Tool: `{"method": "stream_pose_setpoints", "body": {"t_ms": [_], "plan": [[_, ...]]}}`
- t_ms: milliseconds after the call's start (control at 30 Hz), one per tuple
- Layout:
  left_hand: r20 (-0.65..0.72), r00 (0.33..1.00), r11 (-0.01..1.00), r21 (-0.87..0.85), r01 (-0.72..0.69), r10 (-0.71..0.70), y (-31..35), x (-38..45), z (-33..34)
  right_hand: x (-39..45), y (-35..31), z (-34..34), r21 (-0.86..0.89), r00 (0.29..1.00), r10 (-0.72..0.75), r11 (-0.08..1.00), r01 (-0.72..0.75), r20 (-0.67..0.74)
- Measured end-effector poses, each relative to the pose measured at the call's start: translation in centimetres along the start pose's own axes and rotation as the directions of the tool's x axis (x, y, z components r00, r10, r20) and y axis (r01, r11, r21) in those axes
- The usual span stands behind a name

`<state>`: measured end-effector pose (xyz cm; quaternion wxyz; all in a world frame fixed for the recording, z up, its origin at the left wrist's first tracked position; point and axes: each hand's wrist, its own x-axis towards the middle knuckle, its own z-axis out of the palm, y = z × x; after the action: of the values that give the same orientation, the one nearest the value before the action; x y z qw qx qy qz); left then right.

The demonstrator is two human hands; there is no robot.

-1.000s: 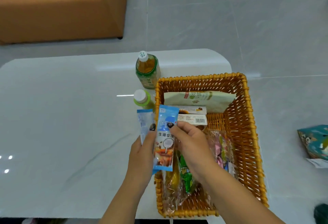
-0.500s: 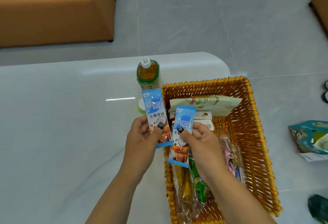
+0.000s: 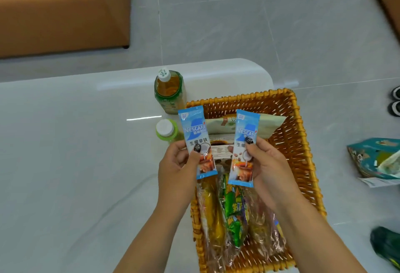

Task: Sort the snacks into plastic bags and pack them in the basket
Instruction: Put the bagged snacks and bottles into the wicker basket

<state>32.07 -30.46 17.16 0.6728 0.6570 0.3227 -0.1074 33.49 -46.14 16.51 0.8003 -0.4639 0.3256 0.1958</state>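
Head view: left hand point(image 3: 176, 170), right hand point(image 3: 267, 164) fingers each pinch upright sachet, long axes near-vertical.

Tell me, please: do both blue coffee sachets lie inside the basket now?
No. The left hand pinches one blue sachet and the right hand pinches the other sachet, both held upright above the basket.

I read this as a home living room: glossy white worktop point(image 3: 65, 153), grey tiled floor point(image 3: 238, 23), brown upholstered sofa point(image 3: 60, 8), shoes point(image 3: 395, 101) by the edge.
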Motion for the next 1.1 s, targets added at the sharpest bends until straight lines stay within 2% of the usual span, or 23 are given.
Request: {"method": "stream_pose_setpoints", "body": {"t_ms": [100, 200, 433, 500, 600, 700, 767, 833, 900, 933, 1033, 1100], "plan": [[-0.036, 0.998, 0.999, 0.007, 0.052, -0.052, -0.5, -0.3, 1.6, 0.2, -0.1, -0.9, -0.011, 1.0, -0.012, 1.0, 0.012, -0.018], [0.031, 0.996, 0.995, 0.052, 0.083, -0.085, -1.0, -0.7, 3.1, 0.4, 0.7, -1.1, -0.047, 0.996, -0.037, 0.998, 0.034, -0.079], [0.131, 0.991, 0.954, 0.298, -0.026, -0.014, -2.6, -0.9, 5.1, 0.6, -0.2, -4.0, -0.063, 0.998, 0.064, 0.996, -0.065, -0.007], [0.175, 0.985, 0.943, 0.329, -0.047, -0.012, -2.9, -0.5, 5.5, 0.5, -0.8, -5.2, -0.199, 0.996, 0.004, 0.98, -0.021, -0.085], [0.212, 0.975, 0.896, 0.419, -0.148, 0.062, -2.5, 0.6, 6.5, 0.2, -2.2, -7.3, -0.405, 0.943, -0.213, 0.909, 0.096, -0.255], [0.237, 0.933, 0.759, 0.543, -0.359, 0.271, -1.7, 2.1, 8.1, 0.3, -3.2, -9.5, -0.553, 0.802, -0.476, 0.802, 0.226, -0.362], [0.26, 0.849, 0.625, 0.585, -0.517, 0.46, -1.4, 3.2, 9.4, 0.4, -3.3, -10.0, -0.666, 0.701, -0.625, 0.688, 0.288, -0.343], [0.278, 0.734, 0.448, 0.643, -0.621, 0.619, -1.5, 4.5, 10.8, 1.2, -3.1, -10.2, -0.794, 0.642, -0.722, 0.537, 0.285, -0.258], [0.353, 0.644, 0.26, 0.705, -0.66, 0.678, -1.7, 6.2, 12.1, 2.4, -2.5, -10.4, -0.89, 0.642, -0.749, 0.392, 0.234, -0.161], [0.398, 0.63, 0.183, 0.732, -0.656, 0.667, -1.7, 7.1, 12.5, 3.1, -2.2, -10.6, -0.913, 0.661, -0.739, 0.349, 0.212, -0.129], [0.47, 0.683, 0.106, 0.777, -0.621, 0.559, -1.0, 9.0, 12.7, 4.7, -1.3, -10.6, -0.941, 0.767, -0.624, 0.328, 0.085, -0.148], [0.482, 0.697, 0.081, 0.79, -0.608, 0.531, -0.4, 10.0, 12.4, 5.4, -1.0, -10.5, -0.964, 0.824, -0.547, 0.265, 0.001, -0.15]]}}
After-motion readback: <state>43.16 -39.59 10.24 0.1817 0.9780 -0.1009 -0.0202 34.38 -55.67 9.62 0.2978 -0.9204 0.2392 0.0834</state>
